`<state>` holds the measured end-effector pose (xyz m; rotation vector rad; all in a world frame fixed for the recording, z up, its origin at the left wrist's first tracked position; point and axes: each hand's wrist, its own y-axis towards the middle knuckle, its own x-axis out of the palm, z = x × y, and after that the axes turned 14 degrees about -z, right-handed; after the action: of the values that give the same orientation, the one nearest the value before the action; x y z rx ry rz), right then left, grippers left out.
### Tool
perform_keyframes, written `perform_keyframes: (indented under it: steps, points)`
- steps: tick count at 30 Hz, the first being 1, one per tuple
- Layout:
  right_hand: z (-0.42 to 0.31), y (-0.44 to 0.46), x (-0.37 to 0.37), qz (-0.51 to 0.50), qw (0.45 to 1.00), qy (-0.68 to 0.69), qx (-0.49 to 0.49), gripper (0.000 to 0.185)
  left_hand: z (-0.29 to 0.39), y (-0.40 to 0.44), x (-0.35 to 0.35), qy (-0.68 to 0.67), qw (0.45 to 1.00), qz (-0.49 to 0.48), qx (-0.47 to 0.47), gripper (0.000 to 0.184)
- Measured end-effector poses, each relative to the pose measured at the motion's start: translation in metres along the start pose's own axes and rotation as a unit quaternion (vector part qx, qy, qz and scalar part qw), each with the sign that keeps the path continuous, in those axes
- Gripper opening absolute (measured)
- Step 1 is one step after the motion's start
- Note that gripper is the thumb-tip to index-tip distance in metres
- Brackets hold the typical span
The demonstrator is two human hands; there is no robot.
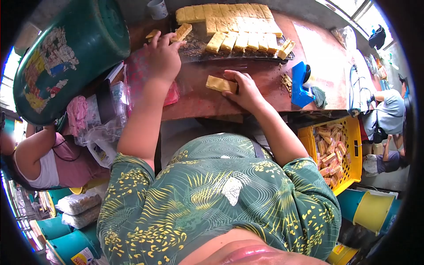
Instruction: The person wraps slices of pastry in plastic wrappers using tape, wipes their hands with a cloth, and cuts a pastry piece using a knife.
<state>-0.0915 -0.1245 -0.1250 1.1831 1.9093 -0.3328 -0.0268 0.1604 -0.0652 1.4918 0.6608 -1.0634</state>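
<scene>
The right hand (244, 91) pinches a yellow cake bar (216, 83). Farther off, the left hand (164, 58) is by a cake slice (182, 31); its grip is too hidden to tell.

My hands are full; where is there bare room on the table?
Bare tabletop lies between the right hand and blue tape dispenser, and between the pink plastic and held cake bar. The left end, with green tub and plastic bags, is crowded.
</scene>
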Motion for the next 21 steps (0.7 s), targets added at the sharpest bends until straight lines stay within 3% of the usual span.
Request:
perform_keyframes:
  steps: [3, 6, 8, 9, 12, 13, 16, 17, 20, 21]
  points:
    - [-0.018, -0.018, 0.004, 0.057, 0.993, -0.092, -0.048, 0.065, -0.002, 0.013, 0.004, 0.018, 0.999, -0.002, 0.032, 0.044]
    - [-0.039, -0.049, 0.01, -0.065, 0.983, -0.112, -0.131, 0.062, 0.032, 0.012, -0.008, -0.063, 0.992, -0.042, 0.099, 0.046]
    - [-0.038, -0.056, 0.015, -0.109, 0.973, -0.159, -0.13, 0.062, 0.048, 0.012, 0.008, -0.06, 0.99, -0.041, 0.119, 0.041]
    - [-0.035, -0.055, 0.015, -0.08, 0.971, -0.183, -0.13, 0.046, 0.052, 0.011, 0.014, -0.059, 0.989, -0.04, 0.129, 0.04]
    - [-0.028, -0.056, 0.008, -0.109, 0.982, -0.113, -0.103, 0.026, 0.055, 0.013, 0.016, -0.099, 0.982, -0.103, 0.125, 0.03]
    - [-0.03, -0.056, 0.006, -0.064, 0.985, -0.096, -0.128, 0.015, 0.056, 0.013, 0.009, -0.154, 0.972, -0.138, 0.115, 0.024]
    - [-0.029, -0.059, -0.016, -0.055, 0.985, -0.076, -0.143, 0.017, 0.059, 0.003, -0.02, -0.311, 0.914, -0.247, 0.083, 0.01]
    - [-0.029, -0.057, -0.024, -0.039, 0.985, -0.088, -0.14, 0.017, 0.053, -0.005, -0.009, -0.419, 0.858, -0.285, 0.085, 0.008]
    - [-0.038, -0.039, -0.056, -0.05, 0.984, -0.127, -0.111, 0.014, 0.051, -0.026, -0.006, -0.584, 0.75, -0.29, 0.112, 0.02]
    - [-0.041, -0.031, -0.059, 0.029, 0.978, -0.157, -0.134, 0.01, 0.052, -0.031, -0.012, -0.587, 0.742, -0.301, 0.122, 0.032]
